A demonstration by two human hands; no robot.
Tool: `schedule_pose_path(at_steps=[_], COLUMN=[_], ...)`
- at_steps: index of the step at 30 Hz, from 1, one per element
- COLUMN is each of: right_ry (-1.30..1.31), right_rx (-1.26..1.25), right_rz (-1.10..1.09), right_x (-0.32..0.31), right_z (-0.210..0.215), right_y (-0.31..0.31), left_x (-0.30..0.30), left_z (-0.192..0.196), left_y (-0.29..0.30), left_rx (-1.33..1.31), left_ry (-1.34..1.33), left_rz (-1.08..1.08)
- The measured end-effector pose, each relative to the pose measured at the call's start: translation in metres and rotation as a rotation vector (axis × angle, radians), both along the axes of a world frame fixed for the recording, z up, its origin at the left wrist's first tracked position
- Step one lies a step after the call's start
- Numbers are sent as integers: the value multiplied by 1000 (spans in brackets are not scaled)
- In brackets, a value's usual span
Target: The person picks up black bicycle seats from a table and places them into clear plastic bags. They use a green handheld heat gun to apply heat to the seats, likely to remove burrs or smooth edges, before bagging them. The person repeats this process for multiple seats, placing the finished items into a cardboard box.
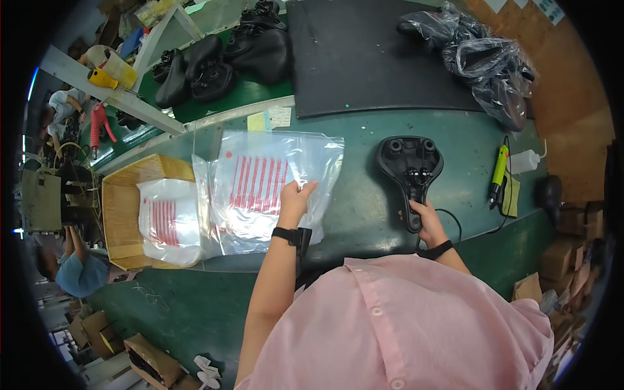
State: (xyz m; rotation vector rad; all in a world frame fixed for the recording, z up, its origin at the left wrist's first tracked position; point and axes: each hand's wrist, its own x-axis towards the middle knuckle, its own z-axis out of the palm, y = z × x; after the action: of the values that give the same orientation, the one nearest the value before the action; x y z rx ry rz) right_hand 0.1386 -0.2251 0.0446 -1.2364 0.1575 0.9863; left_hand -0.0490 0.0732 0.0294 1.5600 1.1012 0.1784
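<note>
My left hand (296, 200) lies over a clear plastic bag (250, 153) with red print, its fingers pinched on the bag near the right side of the print. My right hand (430, 222) grips a black bicycle saddle (411, 156) by its narrow nose. The saddle is underside up, with two round parts at its wide end pointing away from me and metal fittings in the middle. Left of the flat bag, a yellow-brown box (120, 218) contains more printed bags (162, 224).
Several black saddles (260, 52) lie on the far green surface. Plastic-wrapped saddles (487, 62) rest on a black mat (364, 58). At right are a green corded tool (499, 172), a white bottle (525, 161) and another saddle (549, 193). People work at far left.
</note>
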Motion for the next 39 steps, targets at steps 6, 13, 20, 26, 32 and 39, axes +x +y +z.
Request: schedule_pose_path(at_steps=[6, 13, 20, 26, 32, 39], right_ry=[81, 163, 1, -203, -80, -171], right_rx=[188, 332, 188, 132, 163, 195], right_rz=[286, 544, 496, 466, 351, 264], right_x=[-2, -55, -58, -50, -50, -64], right_z=[45, 29, -2, -2, 0, 6], right_y=[35, 163, 187, 183, 169, 164], left_x=[-9, -4, -28, -57, -46, -8], left_z=[10, -43, 6, 19, -4, 15], left_y=[-7, -9, -11, 0, 2, -37], left_rx=[254, 424, 111, -463, -257, -189], left_ry=[-152, 161, -82, -524, -267, -241], left_rz=[19, -259, -77, 155, 18, 91])
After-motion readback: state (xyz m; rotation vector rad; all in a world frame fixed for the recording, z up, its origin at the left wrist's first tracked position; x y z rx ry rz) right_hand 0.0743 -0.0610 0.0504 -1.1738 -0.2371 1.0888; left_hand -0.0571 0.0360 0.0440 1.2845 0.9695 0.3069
